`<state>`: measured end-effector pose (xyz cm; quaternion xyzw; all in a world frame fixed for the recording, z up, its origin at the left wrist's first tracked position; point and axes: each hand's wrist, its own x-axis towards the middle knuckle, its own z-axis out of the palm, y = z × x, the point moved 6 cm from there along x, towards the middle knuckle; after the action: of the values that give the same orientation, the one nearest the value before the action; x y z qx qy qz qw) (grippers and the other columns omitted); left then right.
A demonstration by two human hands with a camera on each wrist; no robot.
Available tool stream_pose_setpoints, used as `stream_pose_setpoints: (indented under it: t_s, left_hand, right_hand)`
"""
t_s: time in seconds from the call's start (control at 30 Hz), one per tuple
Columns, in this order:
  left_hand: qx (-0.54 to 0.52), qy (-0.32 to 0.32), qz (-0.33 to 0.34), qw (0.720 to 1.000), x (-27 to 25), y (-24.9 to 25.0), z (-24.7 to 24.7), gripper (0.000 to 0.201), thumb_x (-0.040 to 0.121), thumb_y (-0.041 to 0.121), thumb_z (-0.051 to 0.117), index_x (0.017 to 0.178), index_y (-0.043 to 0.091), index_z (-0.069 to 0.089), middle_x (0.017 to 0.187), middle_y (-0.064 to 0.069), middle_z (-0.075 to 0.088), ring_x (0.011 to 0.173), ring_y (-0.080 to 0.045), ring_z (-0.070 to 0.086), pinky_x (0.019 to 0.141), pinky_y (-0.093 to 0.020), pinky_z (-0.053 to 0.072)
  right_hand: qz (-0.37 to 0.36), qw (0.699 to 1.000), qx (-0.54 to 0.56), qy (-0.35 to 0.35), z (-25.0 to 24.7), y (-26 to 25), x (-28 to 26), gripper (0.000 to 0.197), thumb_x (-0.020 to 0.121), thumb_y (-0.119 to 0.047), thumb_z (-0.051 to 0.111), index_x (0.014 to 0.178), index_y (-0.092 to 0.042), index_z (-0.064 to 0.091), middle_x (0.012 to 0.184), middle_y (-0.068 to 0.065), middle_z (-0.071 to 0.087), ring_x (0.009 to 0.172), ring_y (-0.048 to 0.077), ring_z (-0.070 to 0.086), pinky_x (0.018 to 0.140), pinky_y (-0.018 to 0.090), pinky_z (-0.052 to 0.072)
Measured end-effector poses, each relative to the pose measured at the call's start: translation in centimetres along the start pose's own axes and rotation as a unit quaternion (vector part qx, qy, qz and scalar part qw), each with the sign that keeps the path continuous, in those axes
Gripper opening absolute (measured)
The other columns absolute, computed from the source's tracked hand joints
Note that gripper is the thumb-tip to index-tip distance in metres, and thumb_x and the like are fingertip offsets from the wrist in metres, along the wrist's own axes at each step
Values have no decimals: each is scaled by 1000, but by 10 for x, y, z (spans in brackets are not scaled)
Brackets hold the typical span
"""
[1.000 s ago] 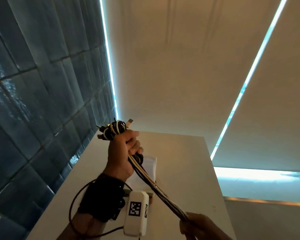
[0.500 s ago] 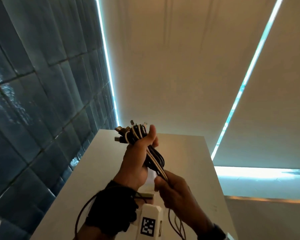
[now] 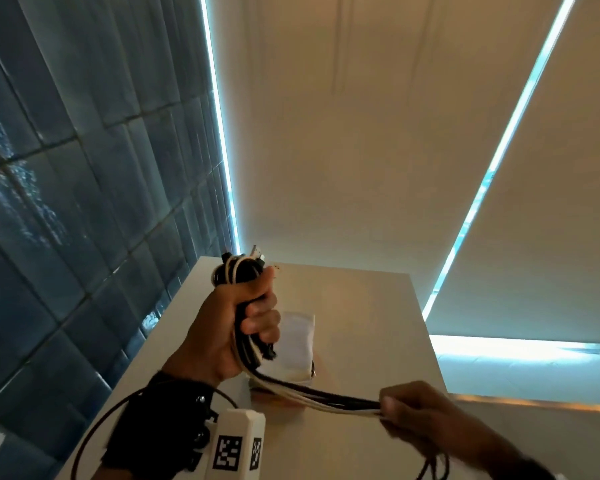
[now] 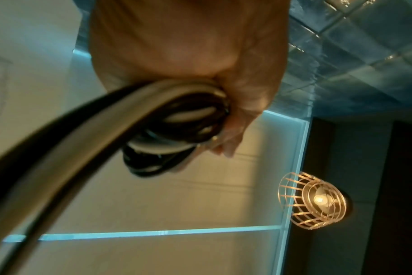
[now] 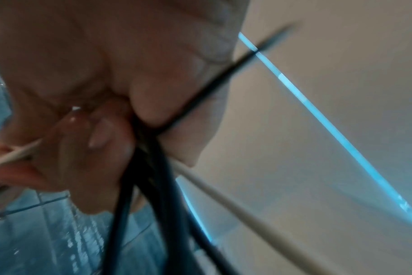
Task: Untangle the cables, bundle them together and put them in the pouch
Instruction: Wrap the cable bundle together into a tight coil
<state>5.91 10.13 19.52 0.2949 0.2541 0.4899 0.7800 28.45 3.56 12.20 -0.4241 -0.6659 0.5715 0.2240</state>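
Note:
My left hand (image 3: pixel 246 313) grips a wound bundle of black and white cables (image 3: pixel 238 273) upright above the table, plug ends sticking out at the top. A strand of the same cables (image 3: pixel 312 398) runs from under that fist down to the right, where my right hand (image 3: pixel 406 414) pinches it taut. The loose tails hang below the right hand. The left wrist view shows the coil (image 4: pixel 183 119) inside the curled fingers. In the right wrist view black and white cables (image 5: pixel 153 167) pass between the fingers. A white pouch (image 3: pixel 297 344) lies flat on the table just behind the left hand.
A pale table (image 3: pixel 361 341) narrows away from me, with a dark tiled wall (image 3: pixel 66 202) along its left side and roller blinds (image 3: pixel 343 133) behind. A white tagged wrist device (image 3: pixel 238 445) and its black lead sit at my left wrist.
My right hand has moved from close under the left fist down to the right, pulling the cable strand out taut. The left hand has turned slightly with the bundle.

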Motion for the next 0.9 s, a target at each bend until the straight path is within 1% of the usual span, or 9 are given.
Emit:
stream_pose_setpoints:
  t_s: [0.13,0.23,0.37,0.47,0.57,0.67,0.73,0.8,0.9]
  left_hand:
    - [83,-59,-59,993,-11,-22,6,30,76,18,75,65,12,47,46,3,32,32,-7,32,39,-23,30]
    - [181,-70,-67,979,-16,-36,18,23,77,16,71,64,11,53,47,0,31,34,-9,31,42,-23,28]
    - [255,-74,-78,961,-20,-45,29,19,79,16,67,93,3,63,50,-1,37,36,-10,35,41,-22,36]
    - [307,-93,-84,944,-20,-49,32,27,83,17,66,107,6,63,53,0,41,38,-8,37,42,-22,38]
    - [341,-102,-111,928,-21,-57,31,18,82,16,71,97,7,65,58,-6,44,41,-10,39,44,-22,37]
    - [397,-133,-139,897,-23,-67,34,40,80,17,74,113,-2,60,92,-21,67,67,-25,54,62,-27,45]
    - [422,-132,-143,885,-23,-68,34,39,81,8,72,118,4,59,110,-15,69,71,-13,62,67,-20,48]
    - [468,-127,-135,864,-21,-65,35,37,80,10,74,115,10,61,107,-7,72,70,-8,66,68,-20,51]
    - [555,-117,-98,818,-16,-62,33,22,78,21,76,98,17,68,95,-1,73,89,-15,68,87,-33,53]
  right_hand:
    - [-14,994,-105,20,-39,-38,-10,27,84,-43,65,66,-23,62,51,-11,40,47,3,34,47,15,28]
    - [-39,983,-166,65,-57,-65,-4,30,77,-51,67,69,-22,66,56,-7,44,56,6,40,55,21,32]
    - [-64,973,-204,84,-62,-96,3,31,79,-50,70,77,-19,70,58,11,48,54,16,43,51,33,39]
    - [-78,970,-216,87,-59,-115,5,18,83,-28,70,77,-12,72,52,-5,50,46,4,41,45,17,37]
    - [-110,957,-258,77,-52,-126,12,18,81,-31,70,77,-14,73,55,-4,57,47,3,45,47,13,36]
    - [-125,943,-302,61,-48,-127,19,21,81,-36,69,80,-16,73,59,1,63,50,5,52,51,12,38]
    - [-132,938,-314,58,-46,-127,23,22,82,-38,68,81,-16,73,60,2,65,50,7,56,51,12,39]
    - [-134,935,-322,63,-46,-126,25,22,82,-37,68,81,-15,73,61,3,66,51,8,57,52,11,40]
    - [-130,932,-328,76,-48,-127,27,18,83,-31,70,80,-14,73,62,-1,66,54,6,56,53,12,40]
